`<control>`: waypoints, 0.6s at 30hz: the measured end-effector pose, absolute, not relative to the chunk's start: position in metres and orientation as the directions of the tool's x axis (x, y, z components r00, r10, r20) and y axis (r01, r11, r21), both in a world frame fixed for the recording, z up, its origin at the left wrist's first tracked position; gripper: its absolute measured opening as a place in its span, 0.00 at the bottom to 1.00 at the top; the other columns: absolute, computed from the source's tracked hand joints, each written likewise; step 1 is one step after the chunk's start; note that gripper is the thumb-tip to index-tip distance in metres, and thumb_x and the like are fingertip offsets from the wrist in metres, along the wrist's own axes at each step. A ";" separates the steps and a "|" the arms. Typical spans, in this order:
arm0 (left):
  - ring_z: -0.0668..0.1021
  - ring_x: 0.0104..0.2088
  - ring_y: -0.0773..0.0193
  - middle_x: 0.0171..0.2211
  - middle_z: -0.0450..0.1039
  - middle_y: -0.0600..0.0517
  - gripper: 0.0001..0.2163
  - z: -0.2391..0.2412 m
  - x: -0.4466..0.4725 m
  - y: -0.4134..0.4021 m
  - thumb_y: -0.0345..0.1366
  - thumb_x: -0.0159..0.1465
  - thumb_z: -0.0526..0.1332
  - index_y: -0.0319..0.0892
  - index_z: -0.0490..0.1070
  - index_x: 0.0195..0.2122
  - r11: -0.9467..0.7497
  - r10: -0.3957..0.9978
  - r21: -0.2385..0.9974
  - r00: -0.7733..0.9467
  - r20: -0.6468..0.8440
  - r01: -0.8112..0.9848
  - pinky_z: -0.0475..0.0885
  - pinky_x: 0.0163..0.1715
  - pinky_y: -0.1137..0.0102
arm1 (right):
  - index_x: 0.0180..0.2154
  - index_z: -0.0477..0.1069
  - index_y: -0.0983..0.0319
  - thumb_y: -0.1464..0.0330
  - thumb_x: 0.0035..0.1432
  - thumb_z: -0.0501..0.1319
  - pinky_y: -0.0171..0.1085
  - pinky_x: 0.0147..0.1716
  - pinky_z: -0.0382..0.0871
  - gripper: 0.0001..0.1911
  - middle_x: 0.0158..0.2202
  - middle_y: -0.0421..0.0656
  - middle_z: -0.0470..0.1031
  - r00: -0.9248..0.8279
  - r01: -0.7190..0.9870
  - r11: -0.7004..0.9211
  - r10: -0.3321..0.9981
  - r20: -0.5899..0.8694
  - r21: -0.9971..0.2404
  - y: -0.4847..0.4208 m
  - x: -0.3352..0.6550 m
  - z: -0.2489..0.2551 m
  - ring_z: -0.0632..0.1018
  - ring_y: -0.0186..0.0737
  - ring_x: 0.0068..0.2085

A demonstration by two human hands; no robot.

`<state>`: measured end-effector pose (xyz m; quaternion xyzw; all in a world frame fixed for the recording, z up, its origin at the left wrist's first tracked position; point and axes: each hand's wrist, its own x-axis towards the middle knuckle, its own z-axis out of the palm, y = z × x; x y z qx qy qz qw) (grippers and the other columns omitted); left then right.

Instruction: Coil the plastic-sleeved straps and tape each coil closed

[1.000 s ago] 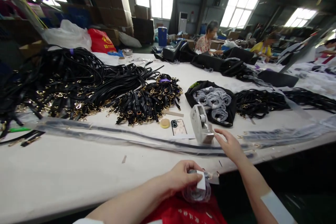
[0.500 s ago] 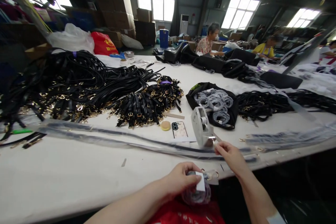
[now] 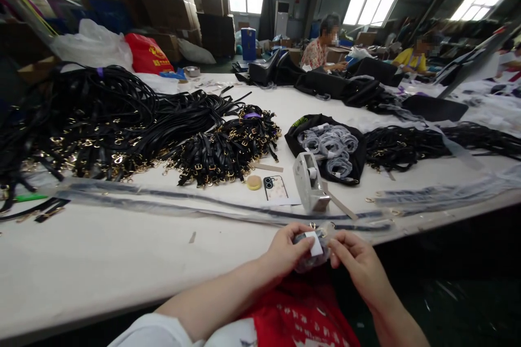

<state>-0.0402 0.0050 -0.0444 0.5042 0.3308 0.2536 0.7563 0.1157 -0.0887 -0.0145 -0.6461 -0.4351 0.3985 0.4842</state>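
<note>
Table (image 3: 101, 260): white, long, ran full width of view. Far side, other people sat at their own work w/ black bags; not involved.

Strap heap (image 3: 101, 114): large black tangle w/ gold hardware, left-centre of table. Smaller pile of short buckled straps (image 3: 228, 146) just right of it. Black bag (image 3: 325, 143) behind the dispenser held grey wrapped coils. Long clear sleeves lay along the near edge.

Tape dispenser (image 3: 310, 181): pale, upright, near the front edge, apart from both hands. Phone (image 3: 273, 188) and a small round tan item beside it.

Left hand (image 3: 287, 252): grip clamped on wrapped bundle (image 3: 311, 249), a coiled strap in clear film, held just off the table's near edge above a red cloth (image 3: 301, 314). White tape piece (image 3: 316, 244) sat on the bundle's top face.

Right hand (image 3: 358, 260): fingertips pinched together at the bundle's right side, touching the film by the tape.

Step, as judged: sealing the wrap, tape being pressed down. Next move prob. calls for smoothing the tape flat across the film fold w/ left grip steady, so the coil doesn't spring open.

Change vs. 1 s earlier: right hand was then out at the dispenser; it had since come back to the bundle. Bundle sat higher and closer to the table edge. Left hold unchanged.
</note>
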 end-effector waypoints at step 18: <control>0.73 0.33 0.62 0.32 0.75 0.49 0.16 -0.037 -0.044 -0.001 0.46 0.58 0.63 0.37 0.75 0.39 0.189 0.839 0.982 0.521 -0.158 -0.007 0.69 0.37 0.69 | 0.31 0.72 0.61 0.55 0.60 0.60 0.35 0.27 0.65 0.16 0.21 0.39 0.73 0.251 0.235 -0.214 0.956 -0.153 -0.948 -0.093 0.085 -0.034 0.73 0.39 0.25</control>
